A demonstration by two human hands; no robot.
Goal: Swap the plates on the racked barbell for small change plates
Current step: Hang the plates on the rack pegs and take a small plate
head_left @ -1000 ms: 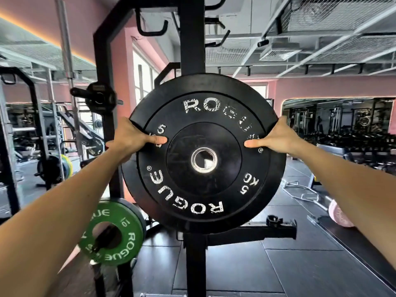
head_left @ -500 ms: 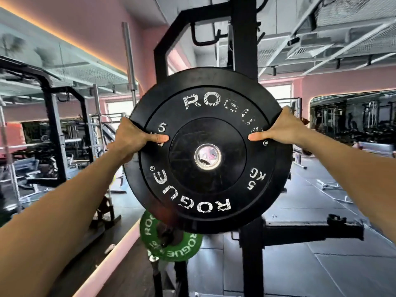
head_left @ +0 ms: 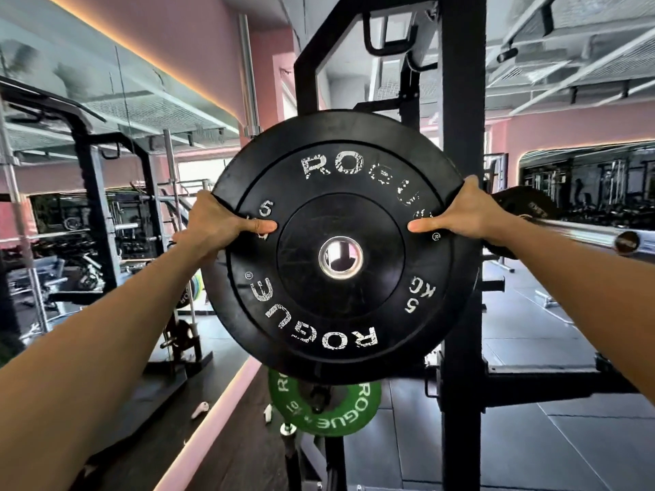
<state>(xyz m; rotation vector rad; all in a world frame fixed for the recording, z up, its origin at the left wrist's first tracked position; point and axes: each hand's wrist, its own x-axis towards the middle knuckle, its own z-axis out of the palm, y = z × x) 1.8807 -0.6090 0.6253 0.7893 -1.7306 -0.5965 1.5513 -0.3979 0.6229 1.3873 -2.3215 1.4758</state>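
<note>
A black 5 kg bumper plate point(head_left: 340, 306) with worn white lettering fills the middle of the view, held up in the air at chest height. My left hand point(head_left: 216, 225) grips its left edge with the thumb lying across the face. My right hand point(head_left: 460, 214) grips the right edge the same way. Light shows through the plate's steel centre hole. To the right, the chrome sleeve end of the racked barbell point(head_left: 602, 239) sticks out, with a dark plate point(head_left: 524, 207) behind my right hand.
The black rack upright point(head_left: 464, 349) stands right behind the plate. A green 10 kg plate point(head_left: 354, 412) sits on a low storage peg below. A mirror wall with a lit pink ledge point(head_left: 212, 419) runs along the left. Dark rubber floor point(head_left: 567, 437) lies to the right.
The view has swung right with the plate held in both hands; the barbell's sleeve end has come into sight at the right. Both grips are unchanged.
</note>
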